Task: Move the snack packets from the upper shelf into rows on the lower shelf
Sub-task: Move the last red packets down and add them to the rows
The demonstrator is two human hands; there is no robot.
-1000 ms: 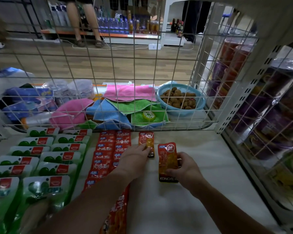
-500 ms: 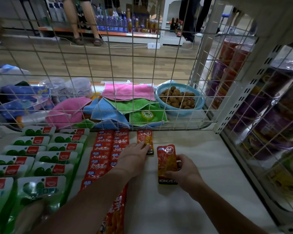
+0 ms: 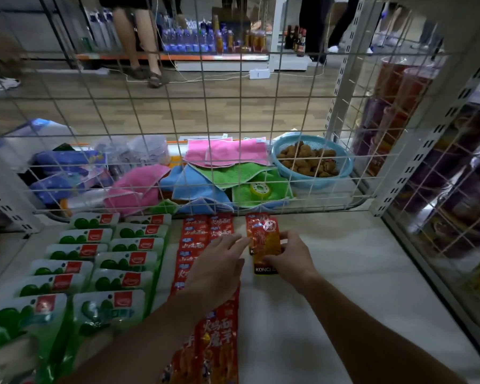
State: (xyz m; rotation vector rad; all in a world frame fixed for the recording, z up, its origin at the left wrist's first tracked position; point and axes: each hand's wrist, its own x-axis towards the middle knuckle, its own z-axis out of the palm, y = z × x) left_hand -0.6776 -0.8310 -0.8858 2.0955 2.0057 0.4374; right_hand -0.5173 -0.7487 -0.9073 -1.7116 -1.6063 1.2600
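An orange snack packet [image 3: 266, 245] lies on the white shelf [image 3: 344, 273], overlapping a second orange packet [image 3: 254, 218] behind it near the wire back. My right hand [image 3: 291, 259] grips the front packet by its right edge. Spread and flat, my left hand [image 3: 219, 261] touches that packet's left edge with its fingertips and lies over the red packets [image 3: 194, 239]. Two rows of red packets run toward me in the middle. Green packets [image 3: 108, 261] fill two rows on the left.
A white wire grid [image 3: 233, 120] closes the shelf's back; behind it lie coloured cloths [image 3: 225, 167] and a blue basket [image 3: 313, 162] of brown items. A perforated upright [image 3: 416, 151] and wire side panel stand on the right. A person's legs [image 3: 139, 37] stand across the aisle.
My right hand has pushed the front orange packet away from me, up against and partly over the rear orange packet. My left hand stays on the red packets, its fingertips now meeting the moved packet.
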